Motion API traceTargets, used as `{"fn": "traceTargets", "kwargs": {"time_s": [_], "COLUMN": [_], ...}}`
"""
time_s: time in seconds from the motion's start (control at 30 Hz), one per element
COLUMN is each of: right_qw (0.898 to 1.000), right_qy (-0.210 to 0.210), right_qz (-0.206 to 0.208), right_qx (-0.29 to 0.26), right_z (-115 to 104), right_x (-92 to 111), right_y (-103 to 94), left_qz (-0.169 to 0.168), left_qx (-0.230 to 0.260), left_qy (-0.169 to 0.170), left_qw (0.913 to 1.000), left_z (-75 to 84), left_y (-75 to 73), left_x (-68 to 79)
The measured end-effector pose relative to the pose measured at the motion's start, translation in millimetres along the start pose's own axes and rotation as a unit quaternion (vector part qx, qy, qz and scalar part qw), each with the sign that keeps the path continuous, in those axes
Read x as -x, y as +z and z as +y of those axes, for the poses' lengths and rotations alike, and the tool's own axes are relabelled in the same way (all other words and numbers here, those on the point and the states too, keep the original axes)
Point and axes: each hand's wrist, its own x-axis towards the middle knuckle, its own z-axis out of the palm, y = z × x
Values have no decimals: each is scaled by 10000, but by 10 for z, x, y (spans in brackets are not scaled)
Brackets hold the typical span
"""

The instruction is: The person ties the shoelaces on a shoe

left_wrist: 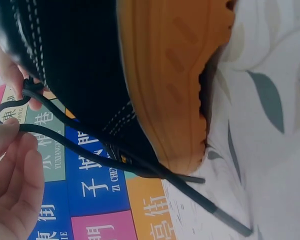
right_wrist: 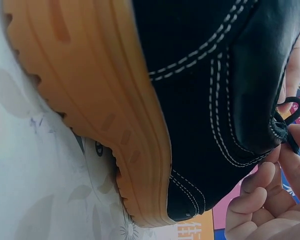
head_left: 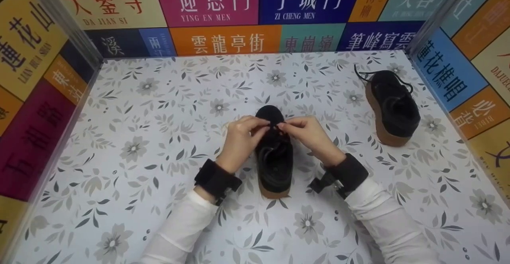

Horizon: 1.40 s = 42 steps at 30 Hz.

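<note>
Black shoe [head_left: 275, 152] stands on the surface [head_left: 167, 200], long axis 12-to-6, toe at 12. From the left-hand grip [head_left: 242, 138] it lies at 4 o'clock, from the right-hand grip [head_left: 308, 134] at 8, both about equally near; thumb and fingers of each pinch the black laces [left_wrist: 80, 150].

1. Head: high up, looks down and forward over the desk [head_left: 179, 224].
2. Left wrist: tipped sideways, very near the left of the shoe [left_wrist: 100, 75].
3. Right wrist: same, on its right; all three see it.
</note>
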Motion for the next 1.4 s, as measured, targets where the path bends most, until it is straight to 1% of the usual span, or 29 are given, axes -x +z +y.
{"fn": "traceTargets", "kwargs": {"time_s": [0.23,0.5,0.7,0.83,1.03,1.27,1.33,1.4], "right_qw": [9999,9997,9996,9995,9994,9990,9990,9990], "right_qy": [85,36,13,49,94,69,50,52], "right_qz": [-19,-70,-98,-105,-78,-129,-147,-159], "right_qx": [-124,-236,-279,-284,-339,-429,-418,-404], "right_z": [0,5,15,19,-12,-12,-11,-11], "right_x": [-2,-2,-4,-4,9,7,6,5], "right_y": [4,0,-4,-9,-13,-4,-2,-3], "left_qz": [-124,-88,-90,-78,-110,-40,-55,-107], "left_qx": [163,197,235,403,888,1189,1296,1528], "left_qy": [-196,-45,-91,-239,-549,-677,-772,-960], "left_qw": [9996,9998,9996,9989,9945,9906,9885,9835], "left_z": [41,62,80,83,98,81,83,76], "left_y": [34,80,105,126,144,152,145,143], "left_x": [0,-12,-10,2,28,38,35,25]}}
